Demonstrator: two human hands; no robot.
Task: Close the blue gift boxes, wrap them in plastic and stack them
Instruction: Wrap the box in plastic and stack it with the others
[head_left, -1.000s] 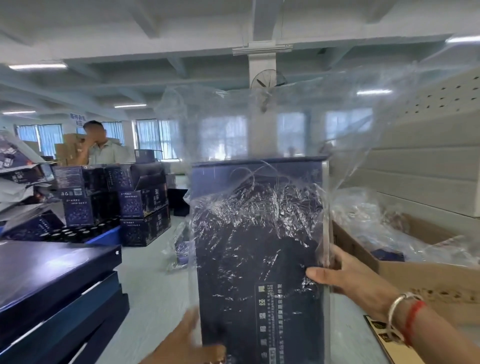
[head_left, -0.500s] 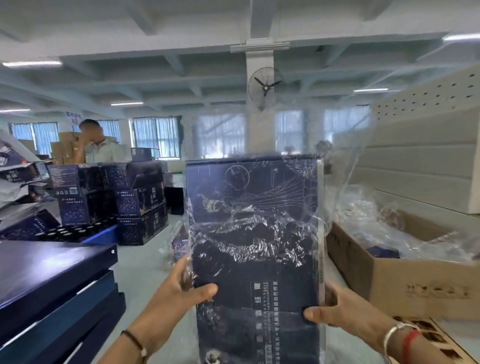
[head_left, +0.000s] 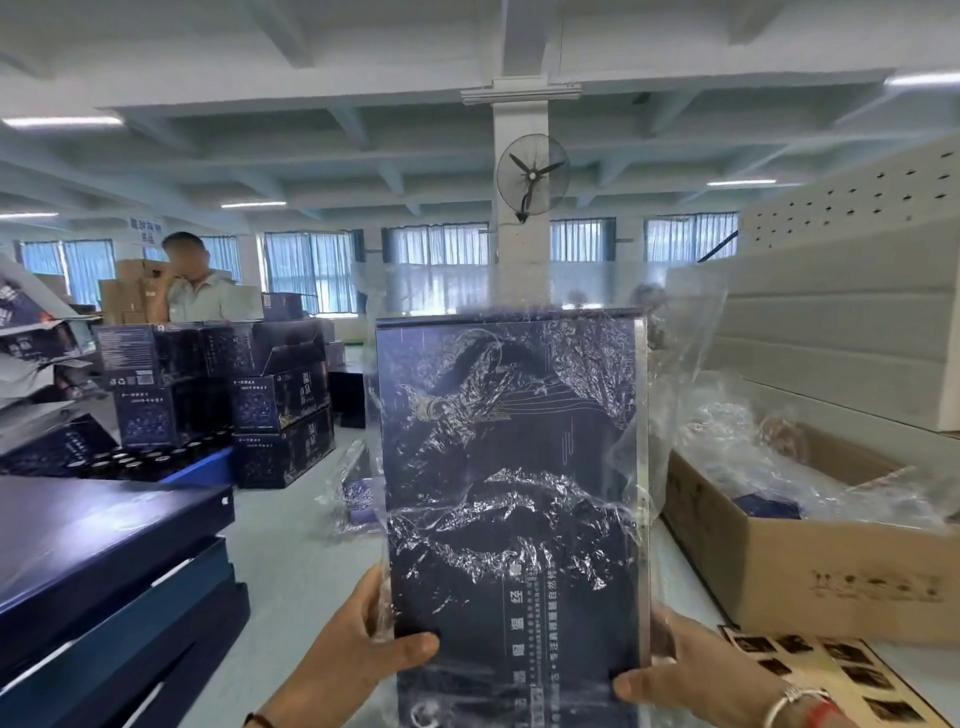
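I hold a dark blue gift box (head_left: 511, 467) upright in front of me, inside a clear plastic bag (head_left: 680, 338) whose loose top rises above the box. My left hand (head_left: 358, 649) grips the box's lower left edge, thumb across the front. My right hand (head_left: 685, 670) grips the lower right edge, thumb on the front. A stack of closed blue gift boxes (head_left: 93, 561) lies at the left.
A brown cardboard carton (head_left: 810, 571) with crumpled plastic bags stands at the right, a printed card sheet (head_left: 831, 670) in front of it. White foam slabs (head_left: 831, 332) rise behind. Stacked blue cartons (head_left: 260, 395) and a person (head_left: 197, 286) are at the back left.
The plastic bag has slid further down over the box and its top has dropped lower. My left hand came up and took hold of the left edge; my right hand moved lower.
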